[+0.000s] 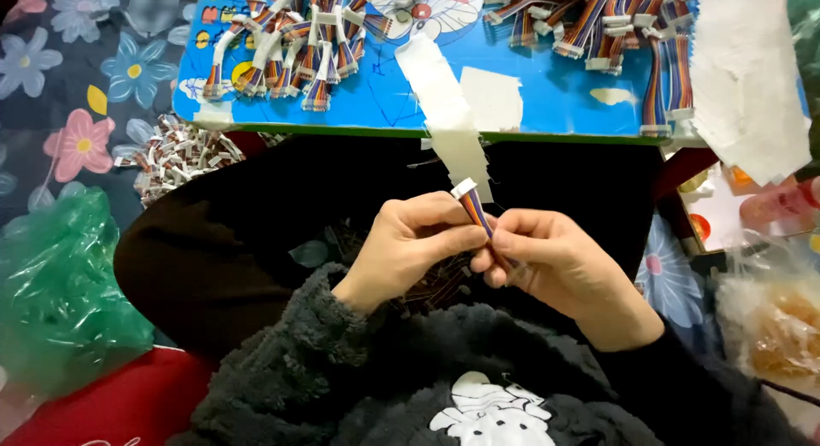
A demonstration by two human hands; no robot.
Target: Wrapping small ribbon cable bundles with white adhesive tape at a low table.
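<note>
Floral bedding (77, 87) lay behind a low blue worktop (384, 104), which carried heaps of finished multicoloured ribbon cables (290, 53) with white plugs, a second heap (623, 36) to the right, and strips of pale tape (444, 104) hanging over its front edge. From the head view, the left hand (410, 241) was closed in a pinch on a short rainbow ribbon cable (477, 214), just beneath its white connector (464, 188); the right hand (555, 262) was clenched round the lower run of that same cable, the two hands touching above the dark lap. A pile of small loose connectors (175, 155) rested on the bedding at left, near a green plastic bag (60, 292); a clear bag (769, 318) sat at right. Assessed risks: the connector was held only below its body, so a twisting pull between the hands could strain the fine wires at their entry; a slipped grip could drop the piece into the dark lap, where it would be hard to find.
</note>
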